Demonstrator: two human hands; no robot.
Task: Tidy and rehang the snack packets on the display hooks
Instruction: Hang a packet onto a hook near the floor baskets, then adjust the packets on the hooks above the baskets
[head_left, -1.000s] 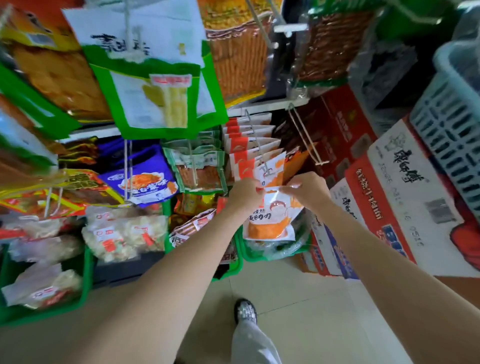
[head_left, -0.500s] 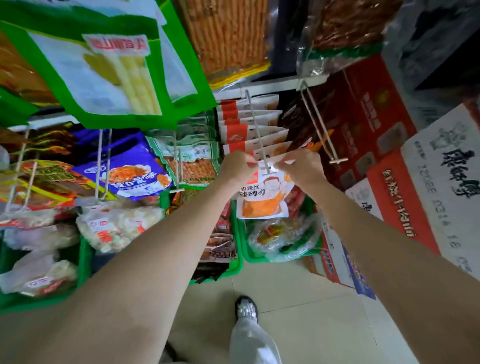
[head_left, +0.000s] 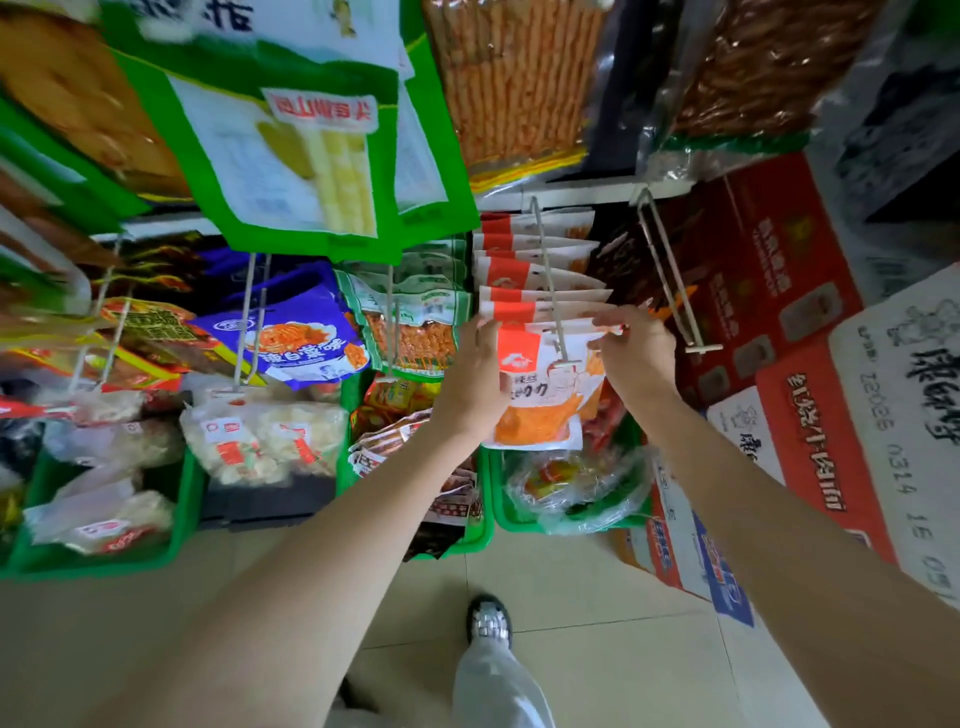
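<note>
Your left hand and right hand pinch the top corners of the orange packet, threaded near the tip of the hook; let go early and it may slip off the end

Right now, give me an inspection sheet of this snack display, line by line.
Surface: pale tiled floor; display rail carrying wire hooks.
Job's things: orange-and-white snack packet at the front of the hook, with a row of like packets behind it on the same hook.
Clutter: green bins of bagged snacks below; purple packet on a hook to the left; empty hook to the right.
Hands: left hand holds the packet's left edge; right hand pinches its top right corner.
Cables: nothing seen.
Surroundings: red and white cartons stacked at right; the person's shoe on the floor.
</note>
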